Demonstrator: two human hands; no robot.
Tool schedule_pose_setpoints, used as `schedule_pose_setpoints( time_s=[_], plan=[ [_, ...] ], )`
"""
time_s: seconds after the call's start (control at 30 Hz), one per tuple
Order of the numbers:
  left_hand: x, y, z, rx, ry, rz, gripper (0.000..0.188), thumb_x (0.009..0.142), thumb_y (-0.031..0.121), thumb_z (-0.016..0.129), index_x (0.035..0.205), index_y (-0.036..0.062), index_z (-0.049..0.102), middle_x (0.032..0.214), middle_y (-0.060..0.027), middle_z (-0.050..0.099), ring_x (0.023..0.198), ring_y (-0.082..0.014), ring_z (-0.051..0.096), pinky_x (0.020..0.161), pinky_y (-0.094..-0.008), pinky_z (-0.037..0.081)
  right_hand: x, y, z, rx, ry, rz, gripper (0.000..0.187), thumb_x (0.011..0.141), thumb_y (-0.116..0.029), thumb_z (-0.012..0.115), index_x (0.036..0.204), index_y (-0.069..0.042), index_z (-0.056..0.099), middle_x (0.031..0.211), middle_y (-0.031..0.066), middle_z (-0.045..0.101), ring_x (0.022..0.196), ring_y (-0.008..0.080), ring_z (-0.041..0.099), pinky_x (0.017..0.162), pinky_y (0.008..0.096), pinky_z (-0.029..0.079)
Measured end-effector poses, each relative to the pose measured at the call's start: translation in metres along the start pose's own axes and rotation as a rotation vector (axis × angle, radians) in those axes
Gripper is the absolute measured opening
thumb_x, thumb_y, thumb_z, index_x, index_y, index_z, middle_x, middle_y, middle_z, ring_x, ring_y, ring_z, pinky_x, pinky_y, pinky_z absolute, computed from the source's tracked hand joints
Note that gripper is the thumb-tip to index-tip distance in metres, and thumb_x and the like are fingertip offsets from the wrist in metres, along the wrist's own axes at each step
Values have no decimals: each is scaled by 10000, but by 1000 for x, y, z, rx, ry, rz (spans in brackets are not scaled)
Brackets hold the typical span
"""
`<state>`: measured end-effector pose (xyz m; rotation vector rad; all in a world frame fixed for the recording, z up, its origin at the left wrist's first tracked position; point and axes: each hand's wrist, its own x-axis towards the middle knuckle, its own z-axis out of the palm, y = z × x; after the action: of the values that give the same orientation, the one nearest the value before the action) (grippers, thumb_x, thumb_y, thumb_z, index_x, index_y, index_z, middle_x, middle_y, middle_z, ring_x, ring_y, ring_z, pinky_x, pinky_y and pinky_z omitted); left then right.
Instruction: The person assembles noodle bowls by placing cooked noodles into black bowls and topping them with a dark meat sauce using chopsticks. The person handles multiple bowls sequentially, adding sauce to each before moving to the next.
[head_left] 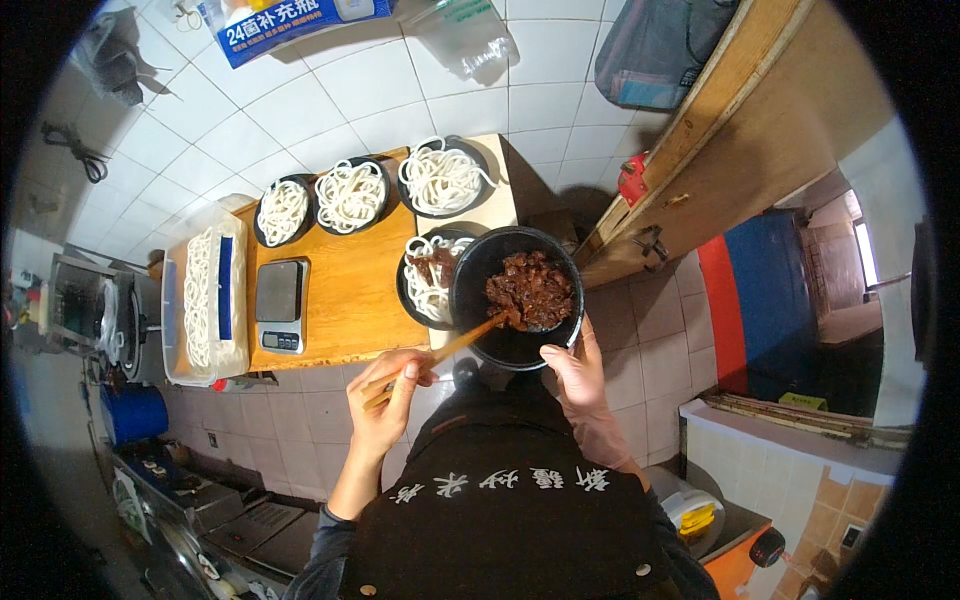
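Note:
My right hand grips the rim of a large black bowl, thumb on the edge. Dark reddish-brown chunks of sauced meat fill its right part. In my left hand are wooden chopsticks, their tips in the meat. Partly covered by this bowl, a smaller black bowl stands just left of it. It contains thick white noodles with some brown meat on top.
Three more noodle bowls line the table's far side. A digital scale and a plastic tub of noodles sit on the wooden table. A wooden door stands at the right.

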<state>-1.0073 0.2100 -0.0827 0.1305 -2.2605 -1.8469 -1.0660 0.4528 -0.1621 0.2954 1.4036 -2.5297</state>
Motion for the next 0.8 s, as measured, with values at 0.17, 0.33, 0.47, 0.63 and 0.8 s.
schedule_pose_setpoints(
  time_s=[0.17,0.33,0.47,0.63,0.8],
  plan=[
    [5,-19,4,-133,46,-46,220,988,111,553,973,-90,640,892,-161,679,747,-215,688,691,-313,564,-3,-7,10,-3,-17,20,821,791,169,568,1509,-39,228,1364,91,487,1179,167,519,965,302,464],
    [17,-28,-6,-373,330,-135,298,999,196,537,979,-91,614,849,-198,677,652,-285,693,603,-371,597,-1,-1,4,55,-1,5,658,815,153,540,1427,-20,370,1244,87,563,1002,132,596,826,258,516],
    [23,-23,-18,-479,381,-205,301,989,229,549,958,-63,613,826,-190,671,641,-274,693,578,-339,589,1,-1,3,110,-27,-3,632,817,149,535,1404,-26,383,1219,89,575,981,149,615,834,266,531],
    [27,-16,-22,-505,405,-248,285,990,235,552,957,-40,618,800,-154,664,624,-238,682,565,-298,570,3,3,-2,122,-25,24,635,819,139,538,1407,-35,371,1225,110,572,986,169,634,847,303,557],
    [27,-17,-35,-506,424,-133,274,995,217,541,964,-45,618,816,-152,664,630,-244,685,558,-310,573,3,-4,-7,54,31,133,784,799,103,616,1496,-49,290,1174,36,587,944,94,597,758,232,519]
  ],
)
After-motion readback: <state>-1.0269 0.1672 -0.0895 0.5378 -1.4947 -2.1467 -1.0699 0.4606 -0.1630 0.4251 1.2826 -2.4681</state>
